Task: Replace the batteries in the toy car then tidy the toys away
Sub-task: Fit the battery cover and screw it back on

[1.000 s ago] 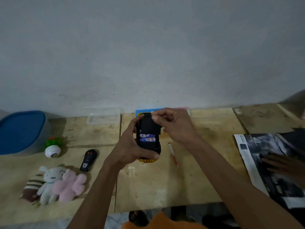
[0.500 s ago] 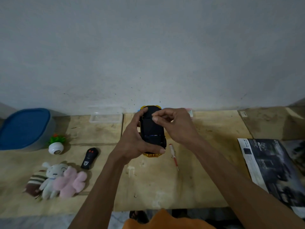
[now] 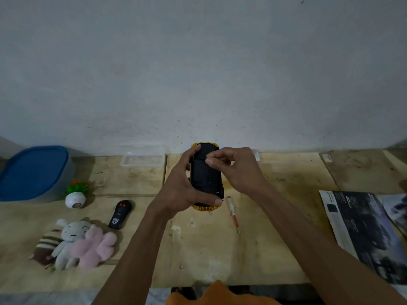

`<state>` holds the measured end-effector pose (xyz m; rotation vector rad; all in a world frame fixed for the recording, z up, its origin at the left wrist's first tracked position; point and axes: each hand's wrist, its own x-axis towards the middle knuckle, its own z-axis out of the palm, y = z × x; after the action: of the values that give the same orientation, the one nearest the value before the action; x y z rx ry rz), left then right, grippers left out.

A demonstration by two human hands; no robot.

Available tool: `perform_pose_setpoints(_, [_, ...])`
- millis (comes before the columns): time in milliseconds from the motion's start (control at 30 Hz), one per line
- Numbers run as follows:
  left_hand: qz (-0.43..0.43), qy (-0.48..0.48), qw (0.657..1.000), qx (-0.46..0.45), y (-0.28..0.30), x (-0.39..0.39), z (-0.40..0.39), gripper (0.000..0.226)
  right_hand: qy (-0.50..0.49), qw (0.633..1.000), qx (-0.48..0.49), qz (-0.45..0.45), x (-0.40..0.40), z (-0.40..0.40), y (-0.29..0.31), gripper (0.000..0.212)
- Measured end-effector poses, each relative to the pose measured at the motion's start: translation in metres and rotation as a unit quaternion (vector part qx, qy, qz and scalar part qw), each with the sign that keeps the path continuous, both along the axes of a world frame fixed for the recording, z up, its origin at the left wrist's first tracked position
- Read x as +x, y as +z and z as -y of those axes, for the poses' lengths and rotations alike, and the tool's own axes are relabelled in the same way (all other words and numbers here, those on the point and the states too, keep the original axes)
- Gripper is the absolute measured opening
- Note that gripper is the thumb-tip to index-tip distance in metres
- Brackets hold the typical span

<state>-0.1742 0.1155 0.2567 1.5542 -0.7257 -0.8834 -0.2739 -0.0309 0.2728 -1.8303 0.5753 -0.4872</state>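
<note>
Left hand (image 3: 179, 190) gripping toy car (image 3: 206, 176) upside down above table (image 3: 275, 227), right hand (image 3: 239, 168) pinching at its black underside. Best kept steady, cover pressed flush before fastening. Screwdriver (image 3: 233, 213) just right of car; remote (image 3: 120, 214), plush toys (image 3: 77, 244), blue-lidded tub (image 3: 33, 172) left. Nothing blocking.

Bare forearms, orange garment (image 3: 217, 294) below

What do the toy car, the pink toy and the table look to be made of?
Toy car: likely plastic, matte black underside, shiny yellow body edges. Pink toy: plush fabric, fuzzy surface. Table: bare plywood, visible grain, seams and stains.
</note>
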Motion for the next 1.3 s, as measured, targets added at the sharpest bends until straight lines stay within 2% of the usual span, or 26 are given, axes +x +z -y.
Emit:
perform_pose_setpoints(167, [-0.012, -0.002, 1.000, -0.004, -0.001, 0.000, 0.000, 0.128, 0.011, 0.994, -0.106, -0.033, 0.001, 0.000, 0.003, 0.016])
perform_pose_setpoints(367, [-0.008, 0.004, 1.000, -0.017, 0.005, 0.001, 0.000, 0.125, 0.036, 0.987, -0.145, -0.061, 0.002, 0.000, 0.006, 0.023])
perform_pose_setpoints(533, [-0.002, 0.008, 1.000, -0.025, 0.007, 0.002, 0.000, 0.127, 0.039, 0.973, -0.218, -0.065, 0.006, -0.003, 0.004, 0.026])
perform_pose_setpoints(733, [-0.008, 0.018, 0.999, -0.037, 0.011, 0.002, -0.001, 0.123, 0.025, 0.973, -0.221, -0.054, 0.006, -0.003, -0.004, 0.033])
perform_pose_setpoints(867, [-0.022, 0.025, 0.998, -0.049, 0.007, 0.000, -0.004, 0.113, -0.006, 0.982, -0.186, -0.022, 0.003, -0.008, -0.012, 0.032])
perform_pose_setpoints(1067, [-0.009, 0.068, 0.996, -0.056, -0.001, -0.004, -0.002, 0.058, -0.014, 0.999, -0.029, -0.022, -0.002, -0.009, -0.012, 0.022])
perform_pose_setpoints(1167, [0.012, 0.080, 0.995, -0.056, -0.005, -0.004, 0.000, 0.051, -0.063, 0.996, 0.055, 0.011, 0.000, -0.012, -0.010, 0.013])
perform_pose_setpoints(1300, [0.021, 0.092, 0.994, -0.064, -0.008, -0.004, 0.001, 0.050, -0.104, 0.988, 0.113, 0.022, 0.000, -0.012, -0.014, 0.030])
